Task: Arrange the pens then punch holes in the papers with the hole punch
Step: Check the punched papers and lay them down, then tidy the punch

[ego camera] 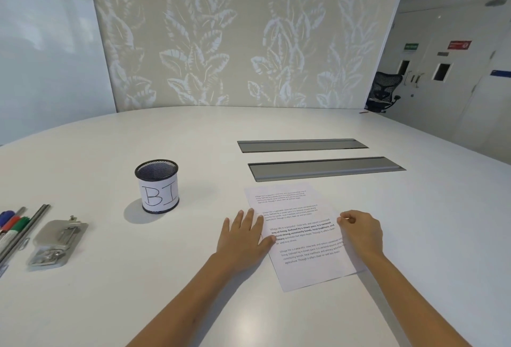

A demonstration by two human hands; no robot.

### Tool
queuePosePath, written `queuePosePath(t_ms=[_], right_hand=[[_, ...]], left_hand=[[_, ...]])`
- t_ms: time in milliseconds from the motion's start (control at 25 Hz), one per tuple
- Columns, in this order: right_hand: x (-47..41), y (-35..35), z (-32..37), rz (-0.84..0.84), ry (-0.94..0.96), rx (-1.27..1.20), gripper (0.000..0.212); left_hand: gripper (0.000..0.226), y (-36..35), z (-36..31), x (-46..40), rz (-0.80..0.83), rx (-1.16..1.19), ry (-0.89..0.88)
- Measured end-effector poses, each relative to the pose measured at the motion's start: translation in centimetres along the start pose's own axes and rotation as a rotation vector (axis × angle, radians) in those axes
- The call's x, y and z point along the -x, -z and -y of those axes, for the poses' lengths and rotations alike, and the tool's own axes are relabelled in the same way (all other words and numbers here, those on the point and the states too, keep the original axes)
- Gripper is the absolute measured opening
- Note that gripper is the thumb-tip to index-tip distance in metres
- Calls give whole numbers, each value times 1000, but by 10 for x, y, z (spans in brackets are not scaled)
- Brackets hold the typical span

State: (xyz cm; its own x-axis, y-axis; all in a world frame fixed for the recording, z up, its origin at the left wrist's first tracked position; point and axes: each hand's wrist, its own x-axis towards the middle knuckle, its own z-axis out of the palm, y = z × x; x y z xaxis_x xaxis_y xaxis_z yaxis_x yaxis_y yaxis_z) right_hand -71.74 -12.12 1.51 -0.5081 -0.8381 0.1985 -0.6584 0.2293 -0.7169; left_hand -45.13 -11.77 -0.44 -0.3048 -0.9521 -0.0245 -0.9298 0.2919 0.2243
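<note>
Both hands — left hand (243, 239), right hand (360, 232) — on papers (301, 233).

1. Left forearm (193, 286): bare, entering from the lower edge and reaching forward and slightly rightward.
2. Left hand (244, 239): palm down, fingers straight and slightly spread; the thumb extends to the right, pressing flat on the surface beneath.
3. Right forearm (409, 299): bare, entering from the lower right corner and angled forward and leftward.
4. Right hand (362, 232): back upward, fingers curled inward; thumb and forefinger meet in a pinch at its left side.
</note>
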Motion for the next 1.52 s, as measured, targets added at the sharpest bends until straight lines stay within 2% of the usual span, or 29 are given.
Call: queuePosePath(t_ms=[440, 680, 840, 960, 1080, 1160, 1320, 1520], right_hand=[[-17, -8, -9, -14, 28, 163, 18], [-19, -9, -15, -17, 28, 135, 20], [-15, -7, -14, -17, 51, 135, 32], [-6, 0, -6, -113, 107, 151, 50], [7, 4, 6, -222, 248, 125, 51], [20, 3, 17, -225, 326, 58, 52], [65, -12, 56, -155, 412, -171, 48], [135, -57, 114, 21, 612, -262, 31]], left_hand=[[69, -5, -7, -18, -57, -10, 13], [67, -6, -7, -17, -60, -10, 22], [64, -6, -9, -14, -65, 25, 35], [60, 3, -9, -10, -74, 120, 25], [55, 16, -5, 7, -145, 514, 9], [52, 25, 2, 26, -170, 629, -18], [46, 40, 41, 69, -254, 520, -84], [47, 62, 147, 120, -425, 174, -128]])
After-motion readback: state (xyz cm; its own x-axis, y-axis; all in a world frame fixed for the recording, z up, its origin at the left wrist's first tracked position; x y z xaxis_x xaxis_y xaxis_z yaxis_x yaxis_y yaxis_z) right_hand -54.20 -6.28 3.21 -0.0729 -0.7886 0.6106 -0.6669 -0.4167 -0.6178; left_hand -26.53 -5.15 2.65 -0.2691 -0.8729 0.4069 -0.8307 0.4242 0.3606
